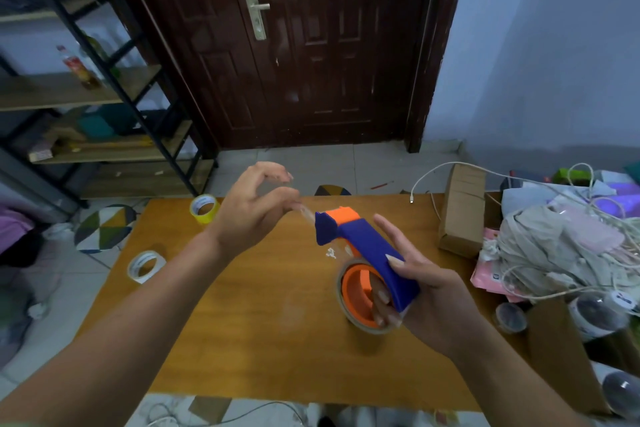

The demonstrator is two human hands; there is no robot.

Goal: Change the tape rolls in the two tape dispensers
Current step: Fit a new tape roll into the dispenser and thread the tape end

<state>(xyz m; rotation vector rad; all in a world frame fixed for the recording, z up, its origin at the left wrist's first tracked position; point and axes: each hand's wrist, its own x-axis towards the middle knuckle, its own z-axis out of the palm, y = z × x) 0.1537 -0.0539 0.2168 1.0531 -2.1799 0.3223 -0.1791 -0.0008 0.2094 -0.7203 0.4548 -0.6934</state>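
A blue and orange tape dispenser (pixel 363 246) is held above the wooden table (pixel 263 340) by my right hand (pixel 415 302), which grips its blue handle. A roll with a brown core sits on its orange wheel (pixel 358 295). My left hand (pixel 256 204) is raised just left of the dispenser's front end, thumb and fingertips pinched on a clear strip of tape (pixel 306 213) that stretches to the blue blade guard. A yellow tape roll (pixel 204 209) lies at the table's far left corner. A white tape roll (pixel 145 266) lies at the left edge.
A cardboard box (pixel 462 211) stands at the far right of the table beside a heap of cloth, cords and bags (pixel 561 246). Clear tape rolls (pixel 510 317) lie at the right. A shelf rack (pixel 104 107) and a dark door (pixel 311 45) stand behind.
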